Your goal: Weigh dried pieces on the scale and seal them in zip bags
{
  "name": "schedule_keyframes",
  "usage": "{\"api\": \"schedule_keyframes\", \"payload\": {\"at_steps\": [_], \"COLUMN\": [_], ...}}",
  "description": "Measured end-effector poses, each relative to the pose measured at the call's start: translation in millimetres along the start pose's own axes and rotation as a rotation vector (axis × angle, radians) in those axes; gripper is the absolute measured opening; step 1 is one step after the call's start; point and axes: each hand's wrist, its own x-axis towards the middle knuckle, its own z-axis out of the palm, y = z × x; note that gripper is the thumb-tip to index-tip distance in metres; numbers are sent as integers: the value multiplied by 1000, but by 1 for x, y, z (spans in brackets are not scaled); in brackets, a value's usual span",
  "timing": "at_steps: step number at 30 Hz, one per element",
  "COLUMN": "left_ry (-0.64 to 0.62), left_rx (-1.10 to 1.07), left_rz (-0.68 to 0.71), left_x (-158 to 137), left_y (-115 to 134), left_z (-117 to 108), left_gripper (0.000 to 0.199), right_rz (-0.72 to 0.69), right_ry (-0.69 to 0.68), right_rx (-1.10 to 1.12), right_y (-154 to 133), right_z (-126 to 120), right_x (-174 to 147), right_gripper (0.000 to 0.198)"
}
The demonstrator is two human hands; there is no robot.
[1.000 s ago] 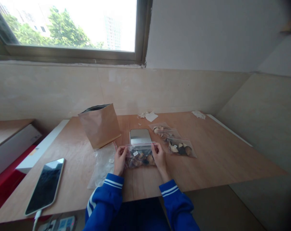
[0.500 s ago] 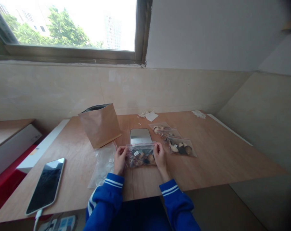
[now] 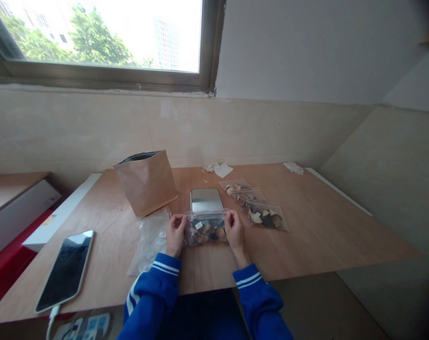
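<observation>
Between my hands is a clear zip bag (image 3: 207, 231) with brown and dark dried pieces inside and a small white label. My left hand (image 3: 175, 233) pinches its upper left corner, fingers closed. At the upper right corner my right hand (image 3: 235, 231) grips the top edge the same way. Just beyond the bag lies a flat silver-topped device (image 3: 206, 199), its near edge covered by the bag. Left of my left hand, clear plastic bags (image 3: 149, 241) with a small label lie flat. Several filled zip bags (image 3: 266, 217) overlap to the right of my right hand.
An open brown paper pouch (image 3: 147, 184) stands at the back left of the wooden table (image 3: 324, 226). A tablet-like device (image 3: 66, 269) with a white cable (image 3: 52, 321) lies at the left edge. Crumpled white paper (image 3: 222, 169) sits near the wall.
Both hands keep their hold on the top corners of the zip bag, which has barely moved. The view has shifted slightly.
</observation>
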Motion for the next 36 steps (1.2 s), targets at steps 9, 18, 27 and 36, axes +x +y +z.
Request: {"api": "schedule_keyframes", "payload": {"at_steps": [9, 18, 27, 36], "left_ry": [-144, -149, -119, -117], "left_rx": [-46, -50, 2, 25], "left_rz": [-41, -34, 5, 36], "left_x": [-6, -8, -8, -7], "left_y": [3, 5, 7, 8], "left_z": [6, 5, 4, 4], "left_gripper": [34, 33, 29, 26], "right_rz": [71, 98, 127, 111], "right_ry": [-18, -50, 29, 58], "right_rx": [115, 197, 201, 167], "right_y": [1, 4, 4, 4], "right_z": [-3, 3, 4, 3], "right_x": [-1, -1, -1, -1], "right_gripper": [27, 31, 32, 31]}}
